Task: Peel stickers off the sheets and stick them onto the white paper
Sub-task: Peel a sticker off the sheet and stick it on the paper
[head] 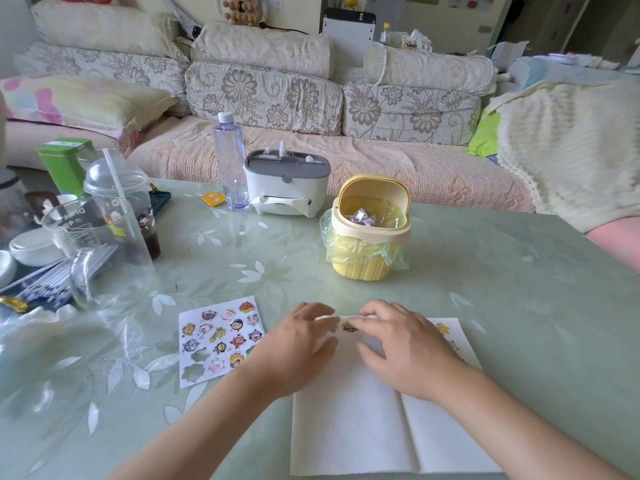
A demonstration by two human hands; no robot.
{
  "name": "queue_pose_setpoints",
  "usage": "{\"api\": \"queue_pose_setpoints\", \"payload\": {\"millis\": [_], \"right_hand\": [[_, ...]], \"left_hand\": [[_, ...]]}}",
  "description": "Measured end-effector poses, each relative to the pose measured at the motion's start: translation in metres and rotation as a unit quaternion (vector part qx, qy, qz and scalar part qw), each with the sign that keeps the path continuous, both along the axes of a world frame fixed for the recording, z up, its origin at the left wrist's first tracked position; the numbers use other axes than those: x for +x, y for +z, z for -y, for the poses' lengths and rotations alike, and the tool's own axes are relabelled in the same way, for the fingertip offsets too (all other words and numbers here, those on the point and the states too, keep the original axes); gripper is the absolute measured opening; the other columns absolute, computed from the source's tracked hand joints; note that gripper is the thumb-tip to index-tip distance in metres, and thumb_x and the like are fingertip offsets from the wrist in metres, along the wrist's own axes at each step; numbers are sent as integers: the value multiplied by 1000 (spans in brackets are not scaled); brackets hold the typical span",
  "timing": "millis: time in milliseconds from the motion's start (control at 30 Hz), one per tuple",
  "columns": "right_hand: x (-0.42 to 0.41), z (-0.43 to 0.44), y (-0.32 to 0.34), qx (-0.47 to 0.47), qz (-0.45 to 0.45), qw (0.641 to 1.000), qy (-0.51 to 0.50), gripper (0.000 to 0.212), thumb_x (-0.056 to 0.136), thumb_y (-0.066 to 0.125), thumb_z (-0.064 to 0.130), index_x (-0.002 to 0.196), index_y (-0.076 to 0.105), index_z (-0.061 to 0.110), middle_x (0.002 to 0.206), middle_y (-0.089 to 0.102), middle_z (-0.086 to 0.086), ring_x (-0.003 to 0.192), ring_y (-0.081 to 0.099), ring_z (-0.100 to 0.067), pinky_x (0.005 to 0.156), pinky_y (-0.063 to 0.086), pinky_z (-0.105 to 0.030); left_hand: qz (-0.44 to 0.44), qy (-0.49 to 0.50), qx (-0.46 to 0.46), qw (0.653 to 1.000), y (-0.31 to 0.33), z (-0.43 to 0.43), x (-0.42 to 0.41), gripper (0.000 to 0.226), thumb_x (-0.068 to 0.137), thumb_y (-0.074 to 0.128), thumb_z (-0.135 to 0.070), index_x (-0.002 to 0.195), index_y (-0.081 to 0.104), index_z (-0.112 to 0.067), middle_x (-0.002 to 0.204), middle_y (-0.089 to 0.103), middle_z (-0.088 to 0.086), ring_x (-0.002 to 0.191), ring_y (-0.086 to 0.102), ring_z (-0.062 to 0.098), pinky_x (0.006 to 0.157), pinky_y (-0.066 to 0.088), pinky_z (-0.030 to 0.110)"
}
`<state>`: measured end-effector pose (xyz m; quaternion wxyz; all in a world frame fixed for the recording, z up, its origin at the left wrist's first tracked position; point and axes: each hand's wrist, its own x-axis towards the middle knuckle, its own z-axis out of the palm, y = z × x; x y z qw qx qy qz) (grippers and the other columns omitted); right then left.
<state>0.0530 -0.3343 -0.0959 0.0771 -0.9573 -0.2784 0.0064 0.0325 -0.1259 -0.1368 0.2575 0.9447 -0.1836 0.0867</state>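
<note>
Floral sofa (263, 95) fills the background behind a pale-green glass table (502, 271). At the far left of the table stands a green tin (64, 164). In front of it is a dome-lidded cup (121, 202) with a straw, and a clear measuring jug (93, 251) sits nearer the camera. Further right stand a clear bottle (231, 161) and, just beside it, a white and grey tissue box (285, 183). A yellow bin (369, 233) with a green liner stands open, right of the box and apart from it. Near the front edge a sticker sheet (220, 341) lies flat, with cartoon stickers on it and a few gaps. Just right of it the left hand (298, 348) pinches one end of a small white strip (341, 320) with its fingertips. The right hand (405, 348) pinches the other end, fingers curled. The strip is over the far edge of the white paper (353, 438), which lies flat before the person with a fold line down it. By the right hand a yellow sticker (442, 328) shows on white; whether that is the paper or a second sheet cannot be told
</note>
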Motion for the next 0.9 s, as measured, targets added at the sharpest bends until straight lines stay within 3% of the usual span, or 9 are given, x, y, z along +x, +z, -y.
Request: {"api": "queue_pose_setpoints", "payload": {"millis": [133,267,433,500,567,667,767,833,900], "right_hand": [[2,-29,3,67,-25,997,14,37,96,50,42,131,61,37,117,55,18,104,53,-5,90,45,-28],[0,-64,-4,83,-63,993,59,38,95,54,43,133,60,36,122,56,18,82,42,1,85,43,-23],[-9,-102,-9,50,-79,989,117,43,94,56,43,137,56,37,129,54,20,99,52,-5,85,40,-24],[-13,-111,-11,46,-72,988,129,47,94,57,43,140,52,38,138,52,21,119,52,-8,98,42,-27],[-17,-116,-12,44,-64,988,132,52,93,58,47,143,48,38,146,47,21,129,48,-9,108,38,-30],[-21,-122,-13,53,-63,988,134,50,91,61,49,139,52,37,143,51,18,126,51,-12,106,40,-32],[-21,-125,-17,72,-62,986,136,42,87,62,50,128,59,40,123,64,14,110,58,-13,93,48,-32],[-21,-126,-18,75,-63,986,135,42,85,62,52,126,61,42,118,64,16,106,59,-9,90,48,-30],[-20,-127,-20,73,-63,986,135,45,84,64,54,128,60,43,119,62,19,107,57,-7,90,47,-28]], "left_hand": [[21,45,-31,998,13,-33,-10,31,97,56,-30,127,65,-27,116,60,-16,108,49,5,91,45,23],[-7,98,19,995,19,-77,-27,33,95,56,-31,127,62,-35,119,56,-20,113,46,3,81,37,10],[-68,116,108,985,13,-121,-52,66,82,48,-63,141,40,-34,138,43,-18,129,33,10,105,35,26],[-87,103,130,982,10,-130,-60,87,69,35,-74,146,35,-34,146,36,-18,136,27,10,111,32,29],[-93,97,136,981,7,-135,-63,85,72,41,-75,148,35,-36,149,33,-19,139,26,9,113,30,30],[-51,90,116,988,4,-136,-62,61,85,60,-60,141,48,-39,142,44,-20,133,34,7,108,34,27],[-35,85,102,991,4,-135,-59,48,87,63,-53,133,58,-38,133,53,-21,124,42,6,101,37,24],[-41,74,88,993,3,-136,-58,55,81,63,-62,131,59,-40,130,52,-22,120,42,4,100,39,26],[-63,58,88,992,1,-138,-59,76,68,52,-81,134,55,-43,129,47,-22,120,38,3,101,38,26]]}}
